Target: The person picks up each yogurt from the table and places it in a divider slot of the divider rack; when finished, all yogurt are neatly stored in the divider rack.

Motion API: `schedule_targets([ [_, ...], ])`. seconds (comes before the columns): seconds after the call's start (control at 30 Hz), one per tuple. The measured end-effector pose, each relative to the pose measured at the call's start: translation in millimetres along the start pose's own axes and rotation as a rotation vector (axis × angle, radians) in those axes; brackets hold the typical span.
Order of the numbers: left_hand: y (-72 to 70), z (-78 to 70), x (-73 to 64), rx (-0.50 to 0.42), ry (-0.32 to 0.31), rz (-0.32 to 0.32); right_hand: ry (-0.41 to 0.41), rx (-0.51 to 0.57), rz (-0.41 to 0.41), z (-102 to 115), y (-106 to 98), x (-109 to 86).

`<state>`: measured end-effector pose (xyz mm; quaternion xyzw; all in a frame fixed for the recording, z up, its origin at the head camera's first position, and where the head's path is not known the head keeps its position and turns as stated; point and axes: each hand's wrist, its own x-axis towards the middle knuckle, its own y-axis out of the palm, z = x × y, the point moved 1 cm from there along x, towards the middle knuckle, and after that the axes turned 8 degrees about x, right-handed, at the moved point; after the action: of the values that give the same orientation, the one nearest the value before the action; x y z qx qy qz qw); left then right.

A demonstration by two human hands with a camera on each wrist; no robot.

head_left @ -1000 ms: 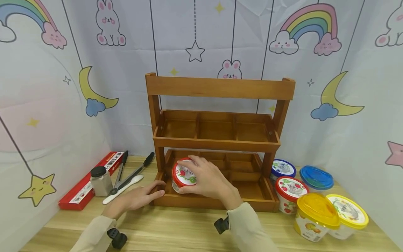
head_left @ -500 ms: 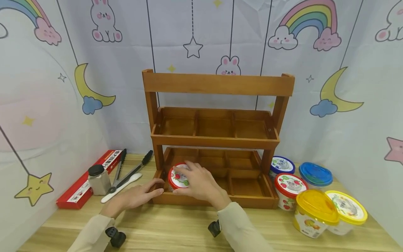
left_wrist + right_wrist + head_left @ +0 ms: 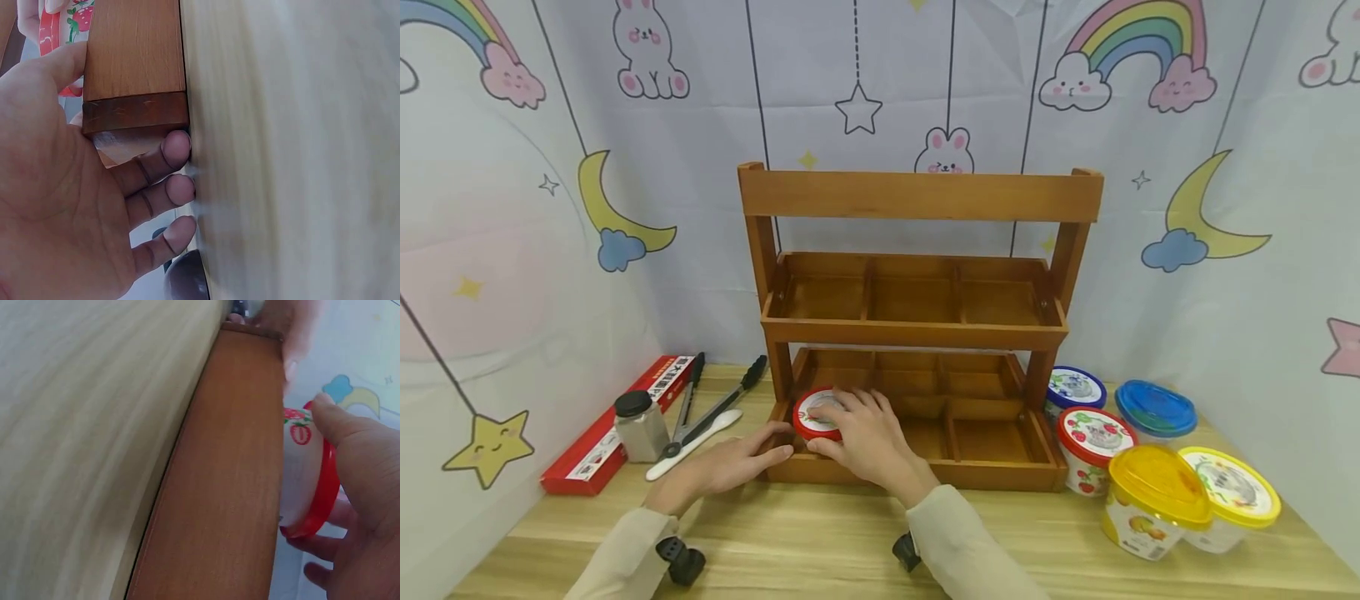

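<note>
A tub with a red-rimmed lid (image 3: 812, 410) and strawberry pictures is in the front left compartment of the lower tier of the wooden rack (image 3: 917, 475). My right hand (image 3: 874, 442) holds it from the right, thumb in front and fingers over the lid. In the right wrist view, the clear tub wall (image 3: 300, 469) shows above the rack's front board (image 3: 219, 469). My left hand (image 3: 730, 463) grips the rack's front left corner. The left wrist view shows its thumb over the board's edge and curled fingers (image 3: 169, 156) against the end.
Several lidded tubs stand right of the rack, including a yellow-lidded one (image 3: 1157, 500) and a blue-lidded one (image 3: 1156, 408). On the left lie a red box (image 3: 587, 458), tongs (image 3: 718, 412) and a white spoon (image 3: 696, 446), beside a black-capped jar (image 3: 640, 427). A patterned cloth stands behind.
My right hand has moved left and brought the red-lidded tub with it, from tilted to more level in the compartment's left side. The left hand has stayed at the rack's corner.
</note>
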<state>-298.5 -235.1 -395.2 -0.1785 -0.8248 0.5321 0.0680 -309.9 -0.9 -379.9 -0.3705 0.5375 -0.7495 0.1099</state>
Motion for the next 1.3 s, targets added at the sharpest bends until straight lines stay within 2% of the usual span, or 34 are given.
schedule_targets([
  [0.17,-0.3,-0.2,-0.5,-0.001,-0.003,-0.003,-0.010,0.008,-0.042,-2.1,-0.1,-0.4],
  [0.4,3.1,0.9,1.5,0.001,-0.011,-0.001,0.042,0.063,-0.058,-12.1,-1.3,-2.9],
  [0.8,2.4,1.8,0.9,0.004,-0.010,-0.009,0.016,0.089,0.055,-16.1,-12.6,-5.1],
  [1.07,2.3,-0.7,0.4,-0.015,-0.008,0.004,0.035,0.095,0.104,-20.5,-25.3,-7.8],
  [1.3,1.3,-1.0,0.1,-0.010,0.001,0.002,0.060,0.144,0.127,-28.1,-35.6,-12.3],
])
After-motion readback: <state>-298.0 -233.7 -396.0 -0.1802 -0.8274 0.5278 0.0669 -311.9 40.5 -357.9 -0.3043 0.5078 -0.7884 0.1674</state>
